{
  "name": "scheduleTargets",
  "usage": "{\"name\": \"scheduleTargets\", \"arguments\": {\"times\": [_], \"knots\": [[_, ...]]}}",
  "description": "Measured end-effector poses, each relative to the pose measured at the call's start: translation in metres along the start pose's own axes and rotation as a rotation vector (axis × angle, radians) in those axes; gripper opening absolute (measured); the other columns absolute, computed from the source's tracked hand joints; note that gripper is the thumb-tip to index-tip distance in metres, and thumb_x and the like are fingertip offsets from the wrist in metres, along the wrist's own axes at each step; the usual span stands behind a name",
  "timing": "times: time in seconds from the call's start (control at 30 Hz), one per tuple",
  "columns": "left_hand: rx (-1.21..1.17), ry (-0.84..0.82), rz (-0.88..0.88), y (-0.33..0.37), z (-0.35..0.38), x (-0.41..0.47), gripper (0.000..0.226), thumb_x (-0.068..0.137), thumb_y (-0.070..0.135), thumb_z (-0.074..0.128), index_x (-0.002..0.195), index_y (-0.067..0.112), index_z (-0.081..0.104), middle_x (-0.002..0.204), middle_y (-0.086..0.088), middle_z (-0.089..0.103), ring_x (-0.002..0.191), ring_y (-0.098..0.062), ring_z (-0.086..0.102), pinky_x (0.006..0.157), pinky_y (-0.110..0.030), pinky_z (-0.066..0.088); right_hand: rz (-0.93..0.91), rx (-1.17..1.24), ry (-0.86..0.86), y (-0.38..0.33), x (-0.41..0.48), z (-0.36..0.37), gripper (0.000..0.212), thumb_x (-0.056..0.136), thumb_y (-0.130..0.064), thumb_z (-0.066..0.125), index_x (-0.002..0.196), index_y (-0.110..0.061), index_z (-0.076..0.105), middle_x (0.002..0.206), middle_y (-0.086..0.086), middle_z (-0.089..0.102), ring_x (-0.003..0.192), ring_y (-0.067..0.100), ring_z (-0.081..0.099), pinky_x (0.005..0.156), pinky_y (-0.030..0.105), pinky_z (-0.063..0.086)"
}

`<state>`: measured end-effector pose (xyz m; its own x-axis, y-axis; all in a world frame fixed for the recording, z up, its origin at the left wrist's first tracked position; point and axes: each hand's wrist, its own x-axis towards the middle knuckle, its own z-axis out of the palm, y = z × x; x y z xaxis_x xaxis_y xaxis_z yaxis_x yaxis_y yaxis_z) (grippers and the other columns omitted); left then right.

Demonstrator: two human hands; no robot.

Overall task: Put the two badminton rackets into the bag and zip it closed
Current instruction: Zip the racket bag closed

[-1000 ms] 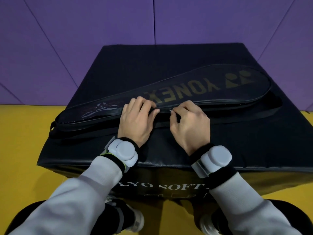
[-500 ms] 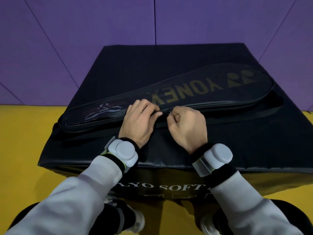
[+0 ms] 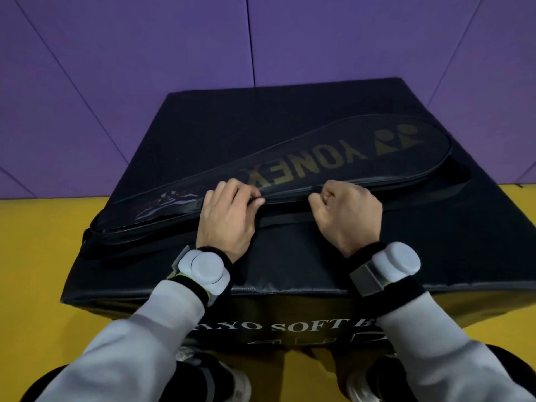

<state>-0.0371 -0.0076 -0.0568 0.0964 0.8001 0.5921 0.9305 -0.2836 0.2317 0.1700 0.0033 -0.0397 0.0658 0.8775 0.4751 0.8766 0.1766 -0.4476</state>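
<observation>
A black racket bag (image 3: 333, 158) with gold YONEX lettering lies across the top of a black soft box, its wide head end at the right and its narrow end at the left. No racket shows outside it. My left hand (image 3: 229, 219) grips the bag's near edge, fingers curled over the seam. A short way to the right, my right hand (image 3: 348, 213) is closed in a pinch at the same zipper seam; the zipper pull itself is hidden by the fingers. The bag's black strap (image 3: 284, 220) runs under both hands.
The black soft box (image 3: 435, 250) fills the middle of the view, its front edge just past my wrists. Yellow floor mats (image 3: 37, 256) lie on both sides and purple padded wall (image 3: 145, 68) stands behind. My knees and shoes show below the box.
My right hand has slid to the right along the zipper seam, away from my left hand, which stays gripping the bag's edge. The gap between the hands has widened.
</observation>
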Motion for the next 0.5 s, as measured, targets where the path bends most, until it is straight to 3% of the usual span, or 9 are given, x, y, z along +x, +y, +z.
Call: {"name": "scheduleTargets", "arguments": {"times": [0.23,0.5], "knots": [[0.077,0.006,-0.008,0.003,-0.002,0.002,0.012,0.096,0.029,0.060,0.097,0.018,0.063,0.094,0.004,0.058,0.088,-0.019,0.051,0.081,-0.031,0.032,-0.058,0.053,-0.042,0.017,-0.002,0.002,0.019,0.087,-0.029,0.063,0.074,-0.016,0.069,0.080,-0.001,0.060,0.081,0.019,0.055,0.061,0.025,0.037],[0.080,-0.043,0.140,0.008,-0.005,0.000,0.022,0.096,0.033,0.057,0.113,0.021,0.066,0.099,0.004,0.059,0.093,-0.019,0.052,0.085,-0.034,0.038,-0.114,0.190,-0.067,0.012,-0.005,0.004,0.015,0.088,-0.020,0.065,0.080,-0.010,0.071,0.085,0.000,0.059,0.073,0.015,0.055,0.064,0.024,0.042]]}}
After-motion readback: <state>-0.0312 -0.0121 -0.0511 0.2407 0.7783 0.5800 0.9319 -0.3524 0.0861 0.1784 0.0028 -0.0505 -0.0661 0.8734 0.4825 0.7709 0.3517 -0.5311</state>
